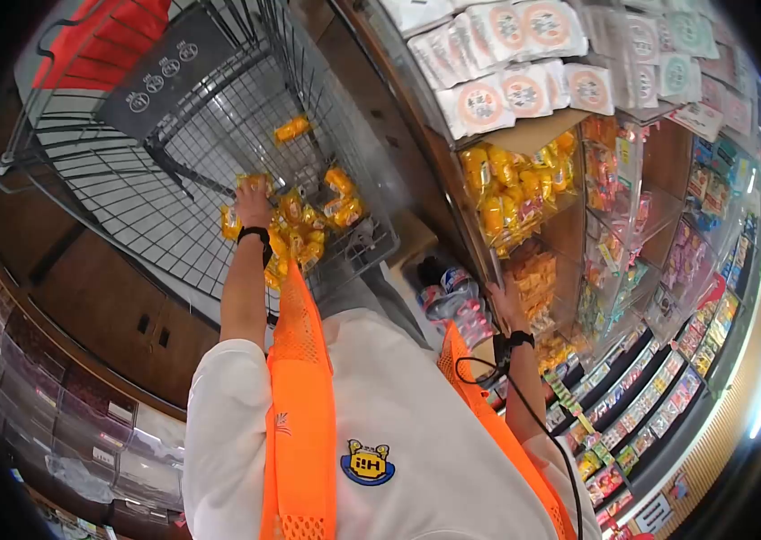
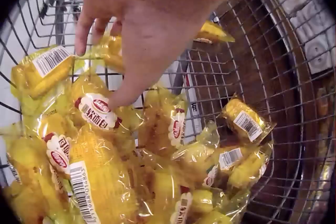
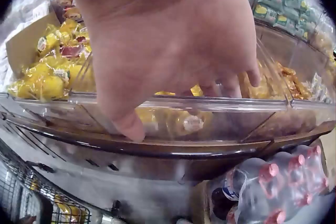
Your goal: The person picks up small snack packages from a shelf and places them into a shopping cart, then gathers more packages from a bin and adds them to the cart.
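Inside the wire shopping cart (image 1: 219, 99), my left hand (image 1: 253, 207) reaches down over a pile of packaged breads (image 2: 100, 166) in clear yellow wrappers. In the left wrist view its thumb and fingers are spread apart, the thumb right at a bread with a red and white label (image 2: 98, 110). A wrapped bread (image 2: 110, 50) shows partly behind the hand. My right hand (image 3: 173, 50) grips the front rim of a clear plastic bin (image 3: 262, 106), thumb outside and fingers curled over the inside. Yellow packages (image 3: 184, 121) show through the bin's front, below that hand.
More yellow packages (image 1: 515, 189) fill a neighbouring bin, under white packets (image 1: 524, 90). Shrink-wrapped bottles (image 3: 268, 182) with pink caps stand below the bins. One bread (image 1: 291, 130) lies apart in the cart. A dark cable (image 1: 533, 409) hangs by the right arm.
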Motion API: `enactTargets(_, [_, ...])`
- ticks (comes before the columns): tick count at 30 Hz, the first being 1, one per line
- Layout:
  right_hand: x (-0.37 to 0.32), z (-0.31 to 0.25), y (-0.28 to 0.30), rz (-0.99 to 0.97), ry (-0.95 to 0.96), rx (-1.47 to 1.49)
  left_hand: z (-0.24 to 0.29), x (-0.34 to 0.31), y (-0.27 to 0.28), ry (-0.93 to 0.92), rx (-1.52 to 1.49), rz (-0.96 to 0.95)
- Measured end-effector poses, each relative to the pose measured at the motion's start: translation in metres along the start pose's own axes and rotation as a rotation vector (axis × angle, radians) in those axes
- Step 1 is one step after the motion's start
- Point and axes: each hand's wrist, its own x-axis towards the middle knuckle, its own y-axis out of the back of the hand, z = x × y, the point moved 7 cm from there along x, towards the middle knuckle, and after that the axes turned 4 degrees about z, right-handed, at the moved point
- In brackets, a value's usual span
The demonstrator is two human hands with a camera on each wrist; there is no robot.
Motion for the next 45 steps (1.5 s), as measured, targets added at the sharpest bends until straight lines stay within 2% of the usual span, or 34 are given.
enactTargets(3, [-0.005, -0.004, -0.005, -0.014, -0.087, -0.074, -0.009, 0.01, -0.009, 0.087, -0.166, -0.184])
enactTargets(4, [-0.001, 0.005, -0.008, -0.016, -0.093, -0.1, -0.011, 0.017, -0.019, 0.025, -0.267, -0.214])
enactTargets(8, [0.0, 0.032, -0.023, -0.01, -0.201, -0.147, 0.002, 0.026, -0.025, -0.039, -0.326, -0.042])
enactTargets(10, [-0.001, 0.04, -0.027, 0.019, -0.276, -0.198, 0.025, 0.009, -0.023, -0.092, -0.302, 0.018])
enactTargets(12, [-0.002, 0.041, -0.032, 0.04, -0.361, -0.264, 0.042, -0.004, -0.029, 0.004, -0.355, -0.099])
enactTargets(13, [-0.003, 0.042, -0.035, 0.041, -0.366, -0.256, 0.048, -0.012, -0.03, 0.051, -0.377, -0.157])
enactTargets(14, [-0.002, 0.043, -0.037, 0.044, -0.37, -0.245, 0.053, -0.019, -0.02, 0.059, -0.411, -0.065])
enactTargets(17, [-0.002, 0.057, -0.051, 0.135, -0.399, -0.225, 0.053, -0.013, -0.05, -0.014, -0.48, 0.006])
enactTargets(18, [0.002, 0.059, -0.051, 0.183, -0.407, -0.215, 0.054, -0.017, -0.05, 0.029, -0.458, -0.046])
enactTargets(21, [-0.004, 0.044, -0.045, 0.14, -0.377, -0.165, 0.046, -0.023, -0.058, 0.016, -0.516, 0.092])
enactTargets(22, [-0.007, 0.037, -0.042, 0.097, -0.376, -0.128, 0.043, -0.024, -0.053, -0.006, -0.544, 0.163])
enactTargets(24, [-0.007, 0.036, -0.041, 0.087, -0.356, -0.096, 0.045, -0.039, -0.021, 0.153, -0.551, 0.134])
enactTargets(28, [-0.01, 0.03, -0.039, 0.058, -0.336, -0.065, 0.036, -0.062, 0.048, 0.151, -0.662, 0.276])
enactTargets(29, [-0.014, 0.026, -0.034, 0.033, -0.318, -0.051, 0.031, -0.067, 0.065, 0.144, -0.679, 0.384])
enactTargets(30, [-0.011, 0.034, -0.038, 0.001, -0.328, -0.033, 0.025, -0.061, 0.075, 0.058, -0.875, 0.388])
enactTargets(32, [-0.017, 0.032, -0.034, -0.063, -0.335, -0.015, 0.007, -0.021, 0.06, -0.052, -1.221, 0.477])
enactTargets(33, [-0.013, 0.04, -0.038, -0.076, -0.319, -0.007, 0.008, -0.025, 0.082, -0.012, -1.278, 0.439])
enactTargets(34, [-0.006, 0.044, -0.039, -0.123, -0.315, -0.015, 0.01, -0.031, 0.11, 0.029, -1.102, 0.501])
enactTargets(35, [-0.021, 0.019, -0.008, -0.181, -0.319, -0.016, 0.001, -0.019, 0.112, 0.026, -1.06, 0.525])
enactTargets(36, [-0.021, 0.012, 0.004, -0.165, -0.3, 0.036, -0.001, -0.003, 0.111, 0.022, -1.031, 0.54])
enactTargets(37, [-0.017, 0.0, 0.022, -0.081, -0.278, 0.102, 0.012, -0.008, 0.139, -0.013, -1.163, 0.501])
enactTargets(39, [0.024, -0.005, 0.029, 0.102, 0.06, 0.462, 0.05, -0.039, 0.194, -0.108, -1.399, 0.363])
enactTargets(41, [0.007, -0.052, 0.071, 0.091, 0.278, 0.779, 0.099, -0.093, 0.256, -0.169, -1.521, 0.278])
enactTargets(43, [-0.021, -0.109, 0.1, -0.068, 0.488, 1.146, 0.141, -0.121, 0.287, -0.282, -1.59, 0.199])
enactTargets(44, [-0.026, -0.131, 0.105, -0.035, 0.623, 1.02, 0.167, -0.151, 0.307, -0.337, -1.586, 0.148])
enactTargets(45, [-0.049, -0.162, 0.127, 0.002, 0.767, 0.761, 0.195, -0.175, 0.317, -0.383, -1.575, 0.087])
